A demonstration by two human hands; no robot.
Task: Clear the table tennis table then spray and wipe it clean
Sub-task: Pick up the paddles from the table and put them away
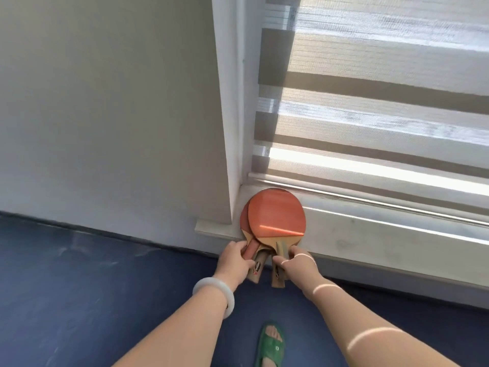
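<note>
hands [264, 260] gripping paddles [275, 215], overhanging windowsill [370, 234] edge

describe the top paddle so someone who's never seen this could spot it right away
Find the window with the striped blind, then drop to the left end of its white sill, by the wall corner. Two red paddles lie stacked there, handles toward the person. The top paddle is the fully visible one; the right hand pinches its handle, while the left hand holds the lower paddle.

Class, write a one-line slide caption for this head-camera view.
Both hands, left and right, set two stacked table tennis paddles on a window sill.
</note>
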